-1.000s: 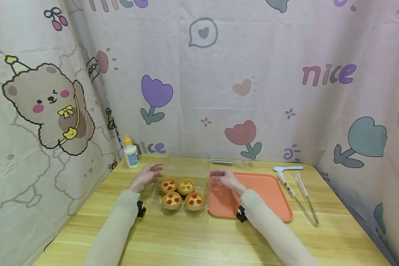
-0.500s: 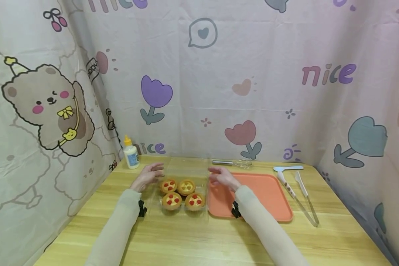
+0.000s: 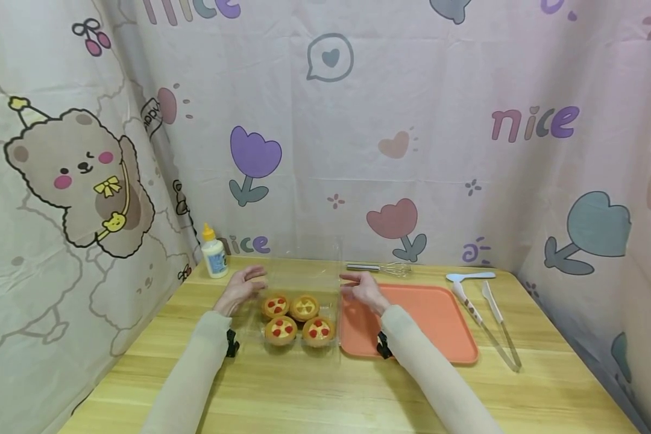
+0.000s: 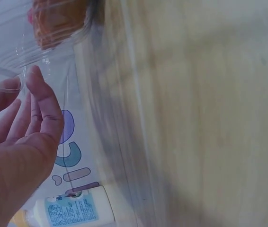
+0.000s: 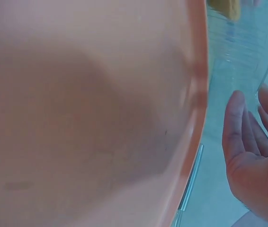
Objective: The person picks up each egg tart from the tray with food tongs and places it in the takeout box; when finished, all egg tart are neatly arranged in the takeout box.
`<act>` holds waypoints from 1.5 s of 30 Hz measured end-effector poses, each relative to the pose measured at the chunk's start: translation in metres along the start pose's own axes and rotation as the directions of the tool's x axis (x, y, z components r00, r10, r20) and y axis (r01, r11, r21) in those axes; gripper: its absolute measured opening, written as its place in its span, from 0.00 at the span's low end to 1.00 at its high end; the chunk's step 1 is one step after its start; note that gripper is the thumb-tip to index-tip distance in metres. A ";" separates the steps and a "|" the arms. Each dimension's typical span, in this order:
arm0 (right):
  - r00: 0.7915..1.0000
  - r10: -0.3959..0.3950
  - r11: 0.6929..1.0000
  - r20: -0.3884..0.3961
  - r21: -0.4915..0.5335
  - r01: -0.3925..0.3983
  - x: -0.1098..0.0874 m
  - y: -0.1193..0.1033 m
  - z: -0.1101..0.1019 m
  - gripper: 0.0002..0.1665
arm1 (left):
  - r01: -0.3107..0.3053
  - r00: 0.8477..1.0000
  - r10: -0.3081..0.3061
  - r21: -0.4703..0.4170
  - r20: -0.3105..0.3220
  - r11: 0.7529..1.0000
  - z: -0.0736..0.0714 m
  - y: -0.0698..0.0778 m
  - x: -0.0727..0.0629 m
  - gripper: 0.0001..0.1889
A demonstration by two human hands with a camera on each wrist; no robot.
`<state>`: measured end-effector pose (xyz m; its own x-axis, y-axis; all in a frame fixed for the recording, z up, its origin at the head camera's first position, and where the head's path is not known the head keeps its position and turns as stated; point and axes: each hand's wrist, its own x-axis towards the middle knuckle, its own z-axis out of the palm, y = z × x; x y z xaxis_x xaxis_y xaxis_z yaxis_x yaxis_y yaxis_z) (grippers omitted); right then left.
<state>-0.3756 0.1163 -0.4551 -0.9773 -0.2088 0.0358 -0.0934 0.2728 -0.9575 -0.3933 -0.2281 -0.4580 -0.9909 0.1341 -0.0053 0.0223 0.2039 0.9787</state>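
A clear plastic clamshell box point(image 3: 325, 310) stands on the table in the head view, with several small tarts point(image 3: 280, 331) inside, most topped with red pieces and one with yellow. Its see-through lid point(image 3: 304, 271) stands up at the back. At the lid's left side my left hand point(image 3: 242, 289) pinches the edge; the left wrist view shows thumb and forefinger point(image 4: 46, 94) meeting at the clear plastic. My right hand point(image 3: 364, 289) pinches the opposite edge, thumb and fingers point(image 5: 236, 118) on either side of it in the right wrist view.
An orange tray point(image 3: 428, 325) lies right of the box, beneath the right forearm. Tongs point(image 3: 493, 328) and a pale spatula point(image 3: 470, 276) are farther right. A whisk point(image 3: 380, 267) lies at the back, and a yellow-capped bottle point(image 3: 214, 256) stands back left, near the curtain point(image 3: 325, 150).
The lid's top edge has risen against the curtain. My right hand has shifted slightly left to the lid's edge; the left hand has barely moved.
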 end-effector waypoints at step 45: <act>0.998 -0.016 0.989 -0.063 0.143 0.025 -0.001 -0.004 0.007 0.17 | -0.157 0.977 0.174 0.138 -0.119 0.978 -0.004 -0.003 -0.002 0.19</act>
<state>-0.3733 0.1092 -0.4533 -0.9857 -0.1539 0.0691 -0.0896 0.1304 -0.9874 -0.3918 -0.2328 -0.4596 -0.9805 0.0508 0.1898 0.1961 0.3123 0.9295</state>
